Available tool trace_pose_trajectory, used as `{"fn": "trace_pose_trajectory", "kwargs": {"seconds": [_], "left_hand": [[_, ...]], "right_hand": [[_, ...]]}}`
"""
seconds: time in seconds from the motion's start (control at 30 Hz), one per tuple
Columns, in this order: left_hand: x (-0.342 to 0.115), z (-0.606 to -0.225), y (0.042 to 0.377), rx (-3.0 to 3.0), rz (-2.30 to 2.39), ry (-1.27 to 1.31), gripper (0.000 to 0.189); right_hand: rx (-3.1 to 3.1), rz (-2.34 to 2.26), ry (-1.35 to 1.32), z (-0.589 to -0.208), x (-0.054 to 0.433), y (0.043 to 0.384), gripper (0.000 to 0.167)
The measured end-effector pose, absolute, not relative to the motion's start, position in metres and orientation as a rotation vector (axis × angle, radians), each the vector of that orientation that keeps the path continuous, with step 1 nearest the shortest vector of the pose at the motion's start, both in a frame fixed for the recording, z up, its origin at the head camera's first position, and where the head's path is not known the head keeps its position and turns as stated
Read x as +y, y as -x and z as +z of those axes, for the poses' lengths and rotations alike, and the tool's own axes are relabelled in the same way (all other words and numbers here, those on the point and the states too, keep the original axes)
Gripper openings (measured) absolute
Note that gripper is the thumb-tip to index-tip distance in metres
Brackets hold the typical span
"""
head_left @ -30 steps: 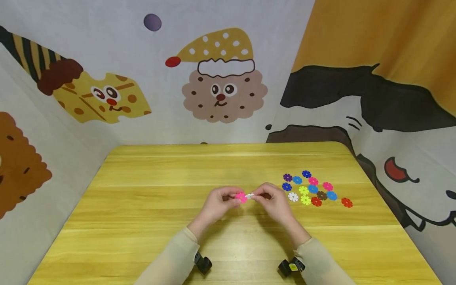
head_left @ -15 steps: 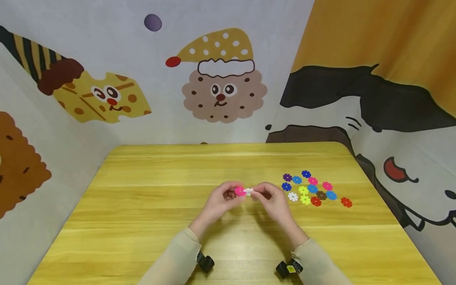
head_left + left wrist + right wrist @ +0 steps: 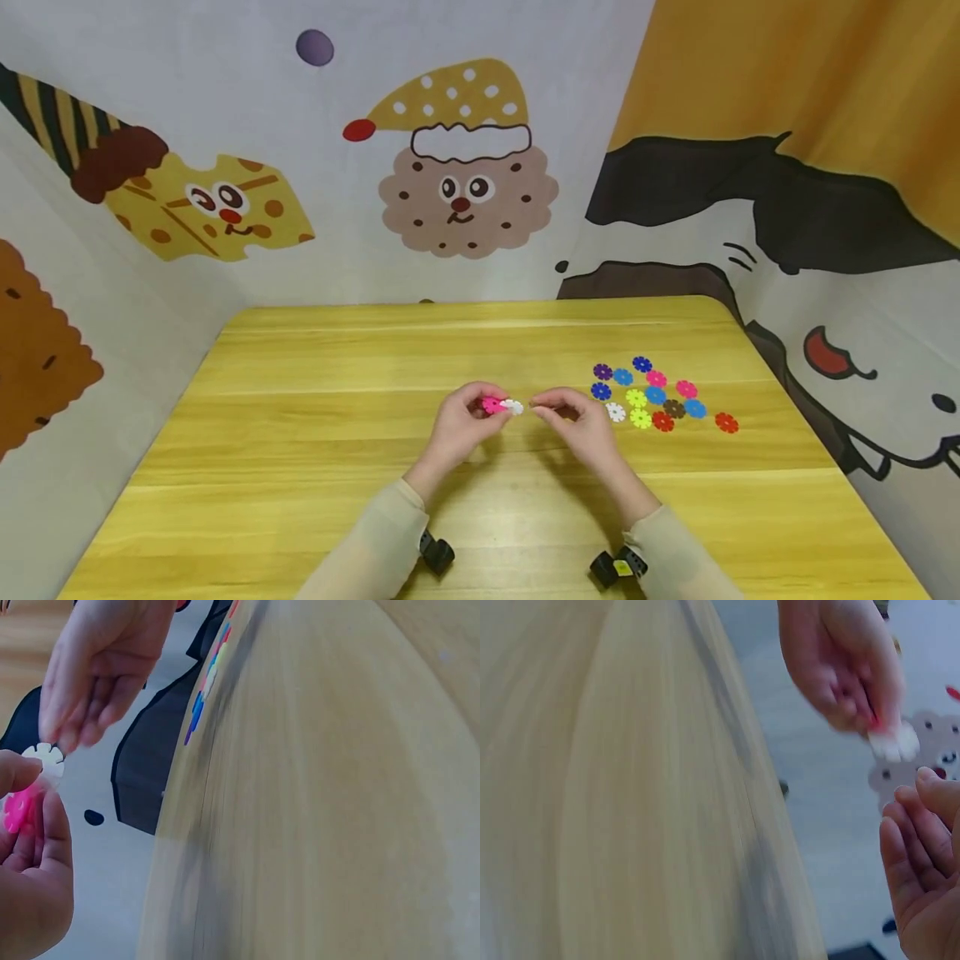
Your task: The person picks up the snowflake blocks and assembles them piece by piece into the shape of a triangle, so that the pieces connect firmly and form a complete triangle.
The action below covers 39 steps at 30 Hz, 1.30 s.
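The left hand (image 3: 467, 421) pinches a pink disc (image 3: 491, 405) and a white disc (image 3: 514, 407), notched and adjoining, the thumb hiding part of the pair. Both are held above the middle of a wooden table (image 3: 300, 467), well in from its left and right edges. The right hand (image 3: 579, 419) is released, fingers slightly bent, its fingertips near the white disc but apart from it. Toward the table's far right corner lie 14 loose discs (image 3: 655, 395) in mixed colours, a red disc (image 3: 726, 423) nearest the right edge.
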<state>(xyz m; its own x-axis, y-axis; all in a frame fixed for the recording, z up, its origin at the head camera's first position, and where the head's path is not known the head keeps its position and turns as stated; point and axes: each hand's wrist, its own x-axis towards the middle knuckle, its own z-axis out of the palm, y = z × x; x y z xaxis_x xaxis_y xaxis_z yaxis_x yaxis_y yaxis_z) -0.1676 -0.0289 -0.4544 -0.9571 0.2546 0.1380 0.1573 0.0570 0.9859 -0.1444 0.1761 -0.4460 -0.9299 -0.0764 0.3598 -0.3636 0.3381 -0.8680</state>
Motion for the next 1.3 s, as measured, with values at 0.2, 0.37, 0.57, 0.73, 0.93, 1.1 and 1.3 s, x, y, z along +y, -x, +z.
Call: {"fn": "trace_pose_trajectory", "kwargs": {"seconds": [0.2, 0.37, 0.57, 0.73, 0.93, 1.1, 1.3], "left_hand": [[-0.030, -0.454, 0.168, 2.218, 2.100, -0.366, 0.021], [-0.031, -0.449, 0.167, 2.262, 2.082, -0.360, 0.018], [-0.034, -0.424, 0.156, 2.259, 2.083, -0.404, 0.014], [-0.035, -0.417, 0.153, 2.272, 2.089, -0.430, 0.013], [-0.035, -0.418, 0.155, 2.290, 2.068, -0.436, 0.013], [-0.035, -0.439, 0.166, 2.321, 2.056, -0.400, 0.014], [-0.037, -0.450, 0.171, 2.322, 2.087, -0.406, 0.015]], "right_hand": [[-2.485, 1.509, -0.204, -0.462, 0.238, 0.147, 0.013], [-2.585, 1.333, -0.057, -0.464, 0.297, 0.142, 0.018], [-2.705, 1.124, 0.143, -0.460, 0.358, 0.128, 0.035], [-2.754, 1.026, 0.281, -0.462, 0.394, 0.122, 0.041], [-2.790, 0.985, 0.336, -0.472, 0.423, 0.120, 0.045], [-2.845, 0.900, 0.286, -0.477, 0.436, 0.120, 0.045], [-2.902, 0.854, 0.279, -0.479, 0.442, 0.120, 0.049]]}}
